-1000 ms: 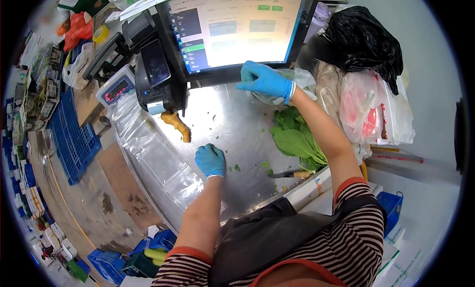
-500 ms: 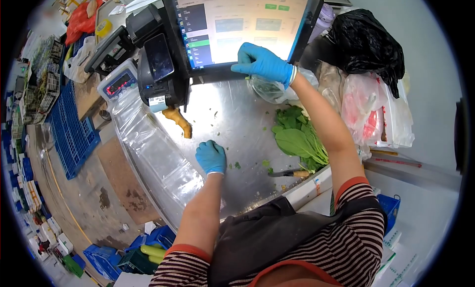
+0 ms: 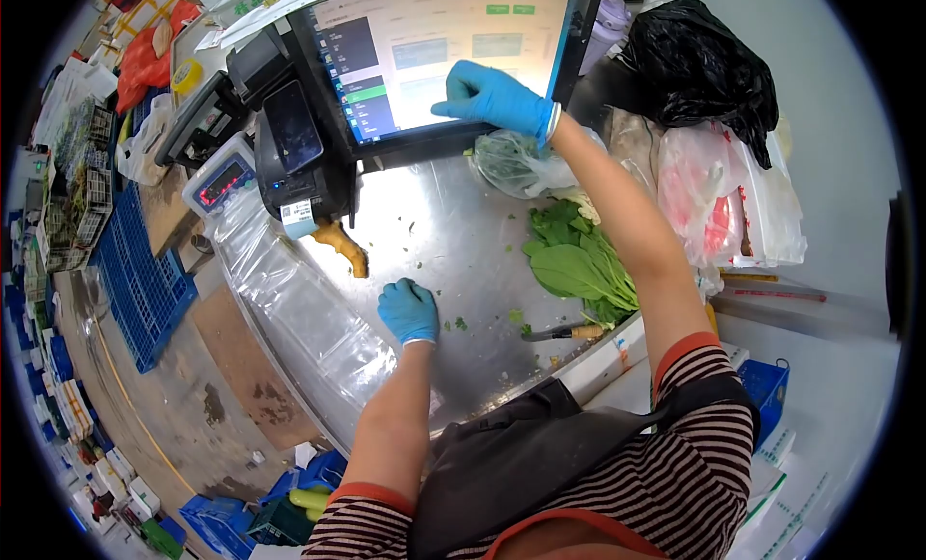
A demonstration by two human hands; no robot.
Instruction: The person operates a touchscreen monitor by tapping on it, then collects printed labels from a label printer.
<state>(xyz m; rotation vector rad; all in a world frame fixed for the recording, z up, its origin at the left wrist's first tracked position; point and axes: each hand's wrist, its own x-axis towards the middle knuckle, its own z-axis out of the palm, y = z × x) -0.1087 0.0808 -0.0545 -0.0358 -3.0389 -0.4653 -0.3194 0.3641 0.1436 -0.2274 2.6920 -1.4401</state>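
My left hand (image 3: 408, 311), in a blue glove, rests curled on the metal table (image 3: 473, 261), with nothing visible in it. My right hand (image 3: 494, 99), gloved too, is raised before the lower part of the lit screen (image 3: 434, 54), its fingers bent and nothing seen in them. A clear bag with green contents (image 3: 516, 164) lies just below it. Leafy greens (image 3: 579, 266) are at the table's right, beside a knife (image 3: 569, 333) with a wooden handle. A brown root (image 3: 340, 248) sits near the black printer (image 3: 307, 189).
Flat clear plastic bags (image 3: 299, 285) cover the table's left side, below a scale display (image 3: 225, 179). Black (image 3: 704, 73) and pinkish (image 3: 704, 189) plastic bags are piled at the right. A blue crate (image 3: 145, 280) stands on the left.
My right hand has risen from the screen's lower edge to in front of the display, uncovering more of the clear bag. My left hand has stayed on the table. The camera view has shifted slightly.
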